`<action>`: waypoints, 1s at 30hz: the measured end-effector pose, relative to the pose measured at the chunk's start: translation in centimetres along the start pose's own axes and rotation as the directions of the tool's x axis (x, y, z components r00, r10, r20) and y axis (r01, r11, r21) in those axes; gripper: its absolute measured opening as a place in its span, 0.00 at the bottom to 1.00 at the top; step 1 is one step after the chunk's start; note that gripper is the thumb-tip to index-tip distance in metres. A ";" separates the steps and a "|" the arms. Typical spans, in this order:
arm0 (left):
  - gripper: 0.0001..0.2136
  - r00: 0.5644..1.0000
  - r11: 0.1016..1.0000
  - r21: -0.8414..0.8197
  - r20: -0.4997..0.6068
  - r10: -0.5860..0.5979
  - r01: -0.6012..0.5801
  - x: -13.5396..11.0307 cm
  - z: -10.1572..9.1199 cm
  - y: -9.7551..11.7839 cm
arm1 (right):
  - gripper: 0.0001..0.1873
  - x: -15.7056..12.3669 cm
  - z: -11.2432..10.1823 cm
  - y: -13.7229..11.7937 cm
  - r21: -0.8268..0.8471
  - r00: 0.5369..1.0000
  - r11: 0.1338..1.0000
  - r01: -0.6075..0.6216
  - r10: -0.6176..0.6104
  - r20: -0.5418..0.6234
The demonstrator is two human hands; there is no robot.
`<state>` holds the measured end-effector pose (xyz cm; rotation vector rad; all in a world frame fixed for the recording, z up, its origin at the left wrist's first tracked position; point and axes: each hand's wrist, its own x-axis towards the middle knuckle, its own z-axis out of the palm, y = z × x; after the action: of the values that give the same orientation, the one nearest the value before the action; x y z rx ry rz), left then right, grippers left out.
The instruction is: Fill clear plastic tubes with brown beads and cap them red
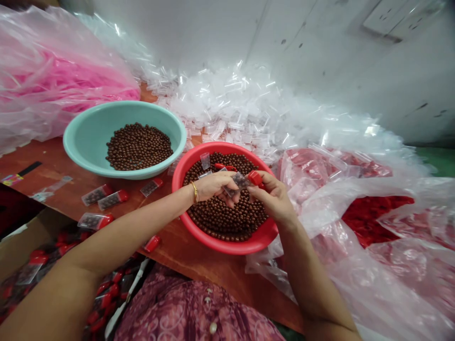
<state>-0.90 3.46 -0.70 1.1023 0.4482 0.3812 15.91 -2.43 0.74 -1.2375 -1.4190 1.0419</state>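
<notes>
Over a red bowl [199,232] of small brown balls [227,220], my left hand [213,185] grips a small clear tube [239,181] filled with brown balls. My right hand [272,196] pinches a red cap [255,178] at the tube's end. Both hands are closed, touching the same tube. An empty clear tube [205,160] and a loose red cap [224,167] lie on the balls in the bowl.
A teal bowl [88,137] of brown balls stands to the left. Filled, capped tubes [113,200] lie on the wooden table [199,265]. A heap of empty clear tubes [245,113] is behind; bagged red caps [377,210] right; pink bags [53,80] left; a box of finished tubes [31,265] below left.
</notes>
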 end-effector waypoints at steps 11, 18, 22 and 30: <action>0.08 0.989 0.990 0.101 0.097 -0.113 0.103 0.0 0.1 0.2 | 0.13 0.5 -0.9 -0.1 -0.096 0.955 0.995 0.034 -0.004 0.296; 0.09 0.997 0.992 0.098 -0.005 0.082 -0.081 0.0 0.3 0.1 | 0.17 0.6 -0.7 1.6 0.093 0.985 0.981 -0.172 0.170 0.029; 0.11 0.987 0.973 0.179 -0.046 0.154 -0.143 0.4 0.3 -0.4 | 0.16 0.4 -0.2 2.0 0.054 0.986 0.987 -0.155 0.158 -0.056; 0.12 0.970 0.916 0.376 -0.134 0.204 -0.140 0.4 0.5 -1.1 | 0.22 -0.4 -0.3 1.7 -0.319 0.994 0.941 0.111 -0.106 0.032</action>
<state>-0.21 2.88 -1.62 1.4846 0.5914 0.5672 16.49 -2.58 -0.95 -1.3643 -1.6960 0.7649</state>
